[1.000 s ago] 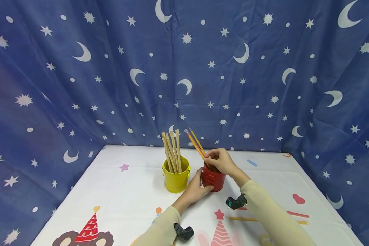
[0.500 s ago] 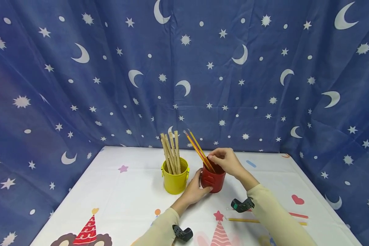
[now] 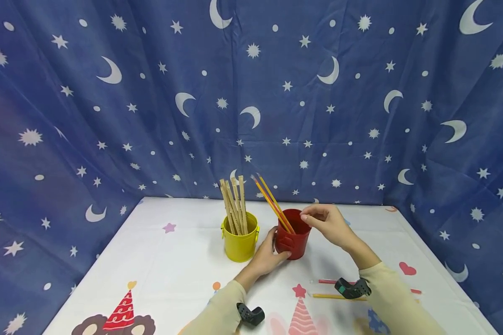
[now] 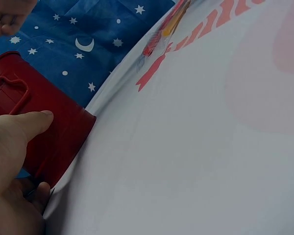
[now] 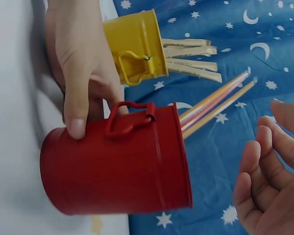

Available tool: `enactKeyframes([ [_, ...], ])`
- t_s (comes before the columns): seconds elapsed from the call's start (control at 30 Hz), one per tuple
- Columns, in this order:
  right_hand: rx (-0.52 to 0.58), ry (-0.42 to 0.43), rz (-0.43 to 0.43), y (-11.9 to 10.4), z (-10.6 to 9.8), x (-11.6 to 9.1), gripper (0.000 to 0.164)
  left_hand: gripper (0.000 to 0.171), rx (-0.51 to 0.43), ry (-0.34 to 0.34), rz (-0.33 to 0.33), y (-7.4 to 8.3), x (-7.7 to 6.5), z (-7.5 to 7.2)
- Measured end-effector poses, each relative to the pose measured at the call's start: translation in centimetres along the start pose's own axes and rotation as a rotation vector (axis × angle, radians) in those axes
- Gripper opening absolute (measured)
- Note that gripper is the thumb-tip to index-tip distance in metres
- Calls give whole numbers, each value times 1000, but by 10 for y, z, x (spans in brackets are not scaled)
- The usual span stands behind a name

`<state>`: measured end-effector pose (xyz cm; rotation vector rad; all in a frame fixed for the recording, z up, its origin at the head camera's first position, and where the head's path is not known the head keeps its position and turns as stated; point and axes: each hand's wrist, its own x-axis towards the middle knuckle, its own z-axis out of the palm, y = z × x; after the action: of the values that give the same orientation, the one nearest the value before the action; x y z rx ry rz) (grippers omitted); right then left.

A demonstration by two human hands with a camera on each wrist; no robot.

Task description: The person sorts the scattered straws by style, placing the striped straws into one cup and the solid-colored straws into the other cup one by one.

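Note:
My left hand point(image 3: 265, 258) grips the side of a small red metal bucket point(image 3: 292, 245) low down, its thumb across the front. The bucket stands on the table; several slim orange, yellow and red sticks in clear wrappers point(image 5: 216, 104) lean out of it to the left. Just right of the bucket's rim hovers my right hand point(image 3: 329, 225), fingers loosely bent and nothing between them in the right wrist view. Left of my left hand stands a yellow bucket point(image 3: 240, 248) with several tan paper-wrapped sticks point(image 3: 235, 207) upright inside.
A red wrapped stick point(image 3: 328, 281) and a yellow one point(image 3: 331, 296) lie on the table under the right forearm. White cloth with printed figures covers the table point(image 3: 180, 260). Behind it hangs a blue star-and-moon curtain point(image 3: 251, 93).
My right hand has let go of the wrapped sticks in the red bucket and moved right, off the rim. My left hand keeps its grip on the bucket.

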<state>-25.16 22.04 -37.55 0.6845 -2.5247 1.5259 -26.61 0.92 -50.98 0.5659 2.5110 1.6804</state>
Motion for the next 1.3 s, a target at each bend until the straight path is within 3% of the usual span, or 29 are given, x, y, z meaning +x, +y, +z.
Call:
enactKeyframes([
  [0.23, -40, -32, 41, 10, -13, -27, 20, 87, -21, -15, 4, 2, 0, -1],
  [0.4, -74, -91, 122, 24, -22, -50, 24, 87, -30, -18, -10, 2, 0, -1],
  [0.67, -15, -258, 167, 61, -42, -78, 31, 87, -24, -8, -10, 1, 1, 0],
  [0.8, 31, -366, 223, 78, -52, -89, 32, 87, -31, -7, -13, 1, -1, -1],
  [0.93, 45, -422, 276, 91, -59, -98, 31, 86, -29, -1, -12, -1, -2, 0],
  [1.3, 97, -482, 248, 116, -70, -109, 24, 86, -23, -9, -21, -1, -2, 1],
])
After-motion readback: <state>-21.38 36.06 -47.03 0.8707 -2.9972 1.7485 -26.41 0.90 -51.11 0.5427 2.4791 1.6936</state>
